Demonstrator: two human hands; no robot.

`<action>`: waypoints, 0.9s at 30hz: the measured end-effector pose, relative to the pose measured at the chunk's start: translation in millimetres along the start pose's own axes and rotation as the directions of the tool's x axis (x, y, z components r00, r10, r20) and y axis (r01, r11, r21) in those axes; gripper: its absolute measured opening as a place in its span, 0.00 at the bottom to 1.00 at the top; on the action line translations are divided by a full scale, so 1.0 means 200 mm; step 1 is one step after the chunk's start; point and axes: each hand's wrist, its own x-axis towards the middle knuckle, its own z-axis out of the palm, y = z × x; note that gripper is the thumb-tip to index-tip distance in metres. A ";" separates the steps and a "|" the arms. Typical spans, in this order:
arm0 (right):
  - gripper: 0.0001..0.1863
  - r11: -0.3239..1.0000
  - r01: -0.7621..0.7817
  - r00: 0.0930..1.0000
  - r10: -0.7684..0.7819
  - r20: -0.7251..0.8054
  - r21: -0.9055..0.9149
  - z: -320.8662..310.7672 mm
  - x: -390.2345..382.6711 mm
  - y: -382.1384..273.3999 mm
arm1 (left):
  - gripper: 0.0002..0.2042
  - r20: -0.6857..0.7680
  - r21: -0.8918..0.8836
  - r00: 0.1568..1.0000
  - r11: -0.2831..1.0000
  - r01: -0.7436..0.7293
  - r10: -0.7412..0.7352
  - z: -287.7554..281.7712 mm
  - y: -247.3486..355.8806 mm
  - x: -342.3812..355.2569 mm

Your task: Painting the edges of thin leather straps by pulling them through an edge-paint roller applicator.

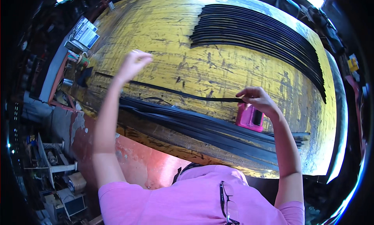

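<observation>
A single narrow black strip [183,94] runs across the yellow worktop [163,69] in front of me. My right hand [257,100] pinches its right end just above a pink plastic box-like thing [249,118] with a dark piece on it. Raised over the worktop to the left, my left hand [133,66] has its fingers drawn together. Whatever they hold, if anything, is too small to make out. Nearer to me lies a loose bundle of long black strips [202,125], passing under my right forearm.
Many black strips [257,30] lie side by side in a neat row at the far right. Small boxes [85,35] and a green can [83,60] stand past the left edge. A cluttered rack [50,162] is on the floor at lower left.
</observation>
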 end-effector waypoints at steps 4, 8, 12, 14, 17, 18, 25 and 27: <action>0.11 0.996 0.086 0.996 -0.085 -0.035 0.015 0.02 -0.07 -0.02 | 0.10 0.186 -0.414 0.967 0.907 -0.082 0.172 0.55 0.62 -0.09; 0.13 0.941 0.224 0.945 -0.274 -0.177 -0.255 0.05 -0.13 -0.01 | 0.09 0.128 -0.588 0.981 0.808 -0.041 0.143 0.83 0.98 -0.12; 0.13 0.873 0.256 0.868 -0.397 -0.299 -0.416 0.05 -0.23 0.05 | 0.07 0.067 -0.628 0.996 0.778 -0.008 0.065 0.96 1.08 -0.11; 0.12 0.870 0.242 0.853 -0.402 -0.334 -0.430 0.03 -0.28 0.08 | 0.07 0.052 -0.610 0.991 0.789 -0.067 0.125 1.01 1.12 -0.12; 0.07 0.718 0.249 0.810 -0.523 -0.267 -0.650 0.03 -0.34 0.14 | 0.07 0.020 -0.575 0.978 0.803 -0.157 0.206 1.06 1.16 -0.14; 0.06 0.671 0.242 0.800 -0.547 -0.248 -0.701 0.03 -0.36 0.17 | 0.07 0.004 -0.557 0.972 0.808 -0.192 0.234 1.07 1.16 -0.15; 0.06 0.569 0.197 0.723 -0.634 -0.274 -0.798 0.07 -0.42 0.32 | 0.07 -0.073 -0.429 0.931 0.831 -0.354 0.359 1.18 1.21 -0.21; 0.06 0.568 0.160 0.713 -0.632 -0.303 -0.807 0.07 -0.42 0.34 | 0.07 -0.105 -0.355 0.927 0.857 -0.373 0.360 1.20 1.21 -0.21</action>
